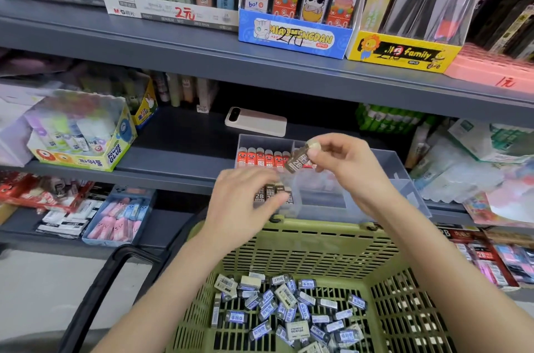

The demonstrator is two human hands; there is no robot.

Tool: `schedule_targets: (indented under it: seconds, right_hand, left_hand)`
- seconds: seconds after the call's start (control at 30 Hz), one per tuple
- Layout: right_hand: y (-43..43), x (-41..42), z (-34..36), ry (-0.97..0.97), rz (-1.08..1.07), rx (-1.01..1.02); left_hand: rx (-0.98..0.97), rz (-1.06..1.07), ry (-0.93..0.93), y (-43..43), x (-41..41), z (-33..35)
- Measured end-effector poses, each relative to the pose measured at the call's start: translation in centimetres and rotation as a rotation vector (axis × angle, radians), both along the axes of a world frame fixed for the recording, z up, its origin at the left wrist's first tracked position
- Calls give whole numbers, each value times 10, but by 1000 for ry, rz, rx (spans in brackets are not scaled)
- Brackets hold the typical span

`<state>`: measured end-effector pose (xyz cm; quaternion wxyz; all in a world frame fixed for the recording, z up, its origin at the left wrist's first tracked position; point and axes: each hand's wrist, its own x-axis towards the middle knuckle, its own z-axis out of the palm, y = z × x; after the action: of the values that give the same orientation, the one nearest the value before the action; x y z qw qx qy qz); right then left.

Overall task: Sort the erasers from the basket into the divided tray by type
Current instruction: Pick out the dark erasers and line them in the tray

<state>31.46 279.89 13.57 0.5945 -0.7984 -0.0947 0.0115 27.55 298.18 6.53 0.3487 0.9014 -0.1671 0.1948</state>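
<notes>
A green slotted basket [303,240] in front of me holds several loose wrapped erasers [289,312], blue-labelled and pale ones mixed. Behind it on the shelf stands a clear divided tray [404,179]. Its back left compartment holds a row of red erasers [260,157]; the front left one holds brown 2B erasers [271,193]. My right hand [344,164] pinches a brown 2B eraser [300,160] above the tray. My left hand [248,196] hovers over the brown row with relaxed fingers, blurred, covering part of it.
A phone [255,121] lies on the shelf behind the tray. A glue box [83,133] stands at the left, green packs [387,118] at the right. Boxes of erasers [118,214] fill the lower shelf. A black basket handle [98,295] hangs at the lower left.
</notes>
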Motion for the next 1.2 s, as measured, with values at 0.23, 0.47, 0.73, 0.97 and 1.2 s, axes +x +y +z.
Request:
schedule_targets:
  seconds: [0.23,0.47,0.73,0.97,1.2]
  right_hand:
    - [5,21,-19,-72,-27,-390]
    - [11,22,-27,-157,-5,-479]
    - [18,19,-43,-416,-11,-951]
    - [11,16,-56,-530,75,-1210]
    - [-3,-20,-55,-612,-37,-782]
  left_hand:
    - [472,-272,20,12,23,-12]
    - [413,-314,10,22,30,-13]
    - [296,-293,-10,26,34,-24]
    - [276,-299,-10,26,33,-25]
    - [281,-214,-81,31,12,-20]
